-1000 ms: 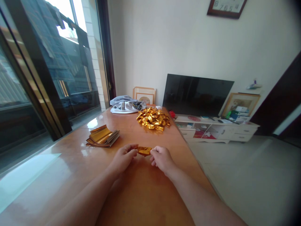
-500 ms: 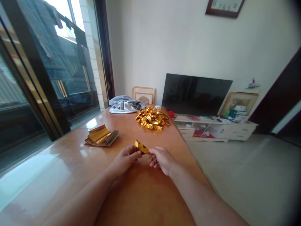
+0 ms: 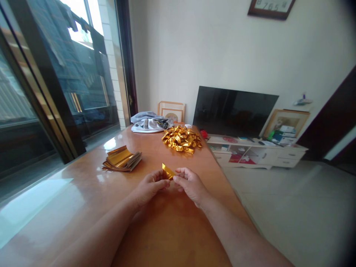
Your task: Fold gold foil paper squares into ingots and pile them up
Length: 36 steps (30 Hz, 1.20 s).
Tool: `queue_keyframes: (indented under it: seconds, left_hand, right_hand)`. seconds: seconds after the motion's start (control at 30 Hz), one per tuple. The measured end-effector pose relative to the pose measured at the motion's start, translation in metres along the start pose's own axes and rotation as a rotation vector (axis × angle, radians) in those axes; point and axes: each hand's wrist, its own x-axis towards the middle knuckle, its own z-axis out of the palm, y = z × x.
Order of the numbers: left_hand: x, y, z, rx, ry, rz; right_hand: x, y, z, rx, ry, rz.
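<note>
Between my two hands, above the near part of the table, is a folded piece of gold foil paper [image 3: 167,172]. My left hand [image 3: 152,184] pinches its left side between thumb and fingers. At its right end, my right hand [image 3: 190,183] grips the lower corner with thumb and bent fingers; some fingertips are hidden behind the foil. A stack of gold foil sheets [image 3: 121,159] lies to the left, its top sheet curling up. Farther off sits a heap of folded gold foil pieces [image 3: 182,139].
The glossy wooden table [image 3: 167,230] has its right edge close to my right forearm. Grey cloth [image 3: 150,123] lies at its far end. Beyond are a television [image 3: 235,111] on a low white cabinet [image 3: 278,155] and a glass sliding door [image 3: 69,81] at left.
My right hand has shifted its hold, with its fingers lifted higher around the right end of the foil. The foil looks narrower and more pointed. The view has turned slightly.
</note>
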Motion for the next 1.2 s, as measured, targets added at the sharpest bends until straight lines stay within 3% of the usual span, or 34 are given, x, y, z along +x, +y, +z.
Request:
queue_keyframes:
  seconds: [0.53, 0.73, 1.07, 1.2]
  left_hand:
    - [0.006, -0.01, -0.001, 0.041, 0.091, 0.002]
    - [0.005, -0.009, -0.001, 0.013, 0.062, 0.02]
    - [0.005, -0.009, -0.001, -0.049, 0.074, -0.017]
    - [0.004, -0.007, 0.0, -0.096, 0.112, -0.003]
  right_hand:
    - [0.002, 0.004, 0.002, -0.033, -0.05, -0.11]
    - [0.004, 0.009, 0.002, -0.099, 0.022, -0.173]
    - [0.006, 0.012, 0.0, -0.073, 0.039, -0.183]
    - [0.005, 0.005, 0.0, 0.089, 0.044, -0.077]
